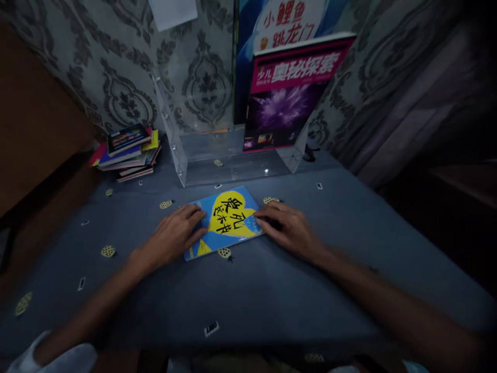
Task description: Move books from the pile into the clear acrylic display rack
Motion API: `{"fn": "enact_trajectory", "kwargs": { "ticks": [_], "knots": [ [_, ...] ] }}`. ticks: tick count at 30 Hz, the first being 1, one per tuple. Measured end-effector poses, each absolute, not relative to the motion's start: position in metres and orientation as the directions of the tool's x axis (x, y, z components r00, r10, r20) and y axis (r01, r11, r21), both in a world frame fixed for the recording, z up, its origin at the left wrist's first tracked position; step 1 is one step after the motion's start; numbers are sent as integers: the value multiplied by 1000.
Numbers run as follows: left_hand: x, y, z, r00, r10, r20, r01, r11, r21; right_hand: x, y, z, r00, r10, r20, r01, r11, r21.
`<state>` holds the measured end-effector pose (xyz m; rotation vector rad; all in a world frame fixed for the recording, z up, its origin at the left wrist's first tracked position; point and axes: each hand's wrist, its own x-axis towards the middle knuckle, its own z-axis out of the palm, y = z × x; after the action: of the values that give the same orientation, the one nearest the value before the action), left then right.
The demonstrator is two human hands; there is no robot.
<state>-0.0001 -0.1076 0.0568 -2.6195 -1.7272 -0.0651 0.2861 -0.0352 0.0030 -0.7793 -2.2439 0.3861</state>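
Note:
A thin blue paperback book (pixel 231 207) with a yellow shape and black Chinese lettering on its cover lies on the cloth-covered table, slightly turned. On its left end rests my left hand (pixel 176 225), fingers stretched over the cover and thumb apart from them. At the opposite end, my right hand (pixel 291 228) has its thumb and forefinger drawn close together on the book's right edge; the other fingers are bent and partly hidden. Beyond the book stands a clear acrylic book rack (pixel 229 168).
A magenta and purple book (pixel 285 103) leans upright in the rack, before a taller blue book (pixel 248 31). To the left is a stack of several books (pixel 130 147). Grey patterned wallpaper (pixel 207 77) backs the table (pixel 155 305), and a curtain (pixel 419 114) hangs at right.

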Motion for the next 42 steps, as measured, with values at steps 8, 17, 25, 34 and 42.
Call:
{"fn": "enact_trajectory", "kwargs": {
  "ticks": [8, 17, 25, 34, 42],
  "knots": [
    [2, -77, 53, 290, 957, 26, 952, -291, 97, 299, -35, 7, -695, 572, 435, 401, 811, -426],
    [22, -90, 50, 187, 982, 21, 964, -187, 187, 303, -1, 4, -642, 660, 390, 531, 750, -395],
    [29, -81, 39, 204, 975, 92, 929, -222, 295, 286, 32, -1, -606, 661, 442, 501, 749, -433],
    [25, -69, 33, 206, 974, 95, 907, -227, 354, 281, 45, -5, -612, 666, 428, 509, 745, -431],
    [19, -58, 21, 242, 949, 200, 906, -295, 303, 278, 47, -5, -622, 649, 437, 512, 760, -400]
  ]
}}
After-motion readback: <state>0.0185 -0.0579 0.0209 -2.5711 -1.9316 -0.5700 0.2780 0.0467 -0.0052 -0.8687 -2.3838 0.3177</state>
